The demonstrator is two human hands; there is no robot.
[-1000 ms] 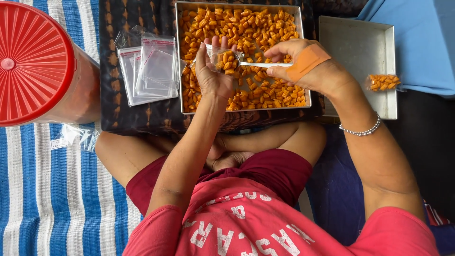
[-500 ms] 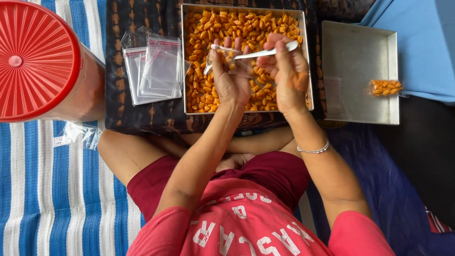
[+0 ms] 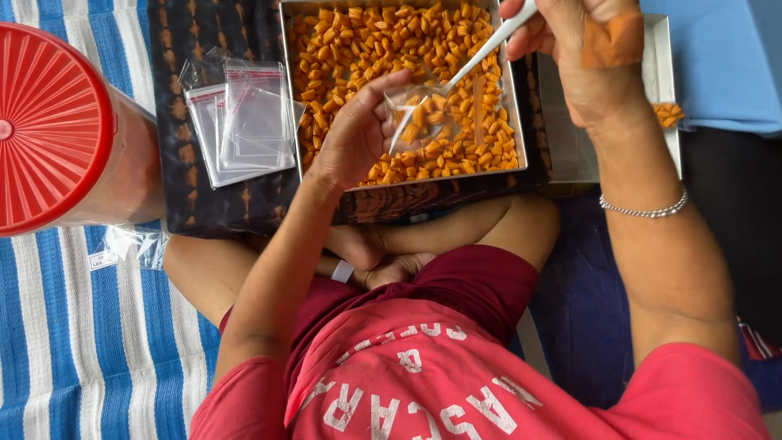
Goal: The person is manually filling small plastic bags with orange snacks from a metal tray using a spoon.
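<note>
With one filled packet (image 3: 668, 112) in the right tray (image 3: 661, 49), the left hand (image 3: 354, 134) grips a part-filled bag (image 3: 419, 114) while the right hand (image 3: 586, 41) pinches the spoon (image 3: 464, 69); empty bags (image 3: 244, 122) remain.

One view only, head-worn cam, pointing straight down over the person's chest and crossed legs. The frame reads upside down: red shirt at bottom edge, metal tray (image 3: 289, 90) along the top. Close range, arm's-length stuff fills the frame. The right hand (image 3: 586, 37) is clipped by the top edge. No second view, so no overlap to report.
</note>
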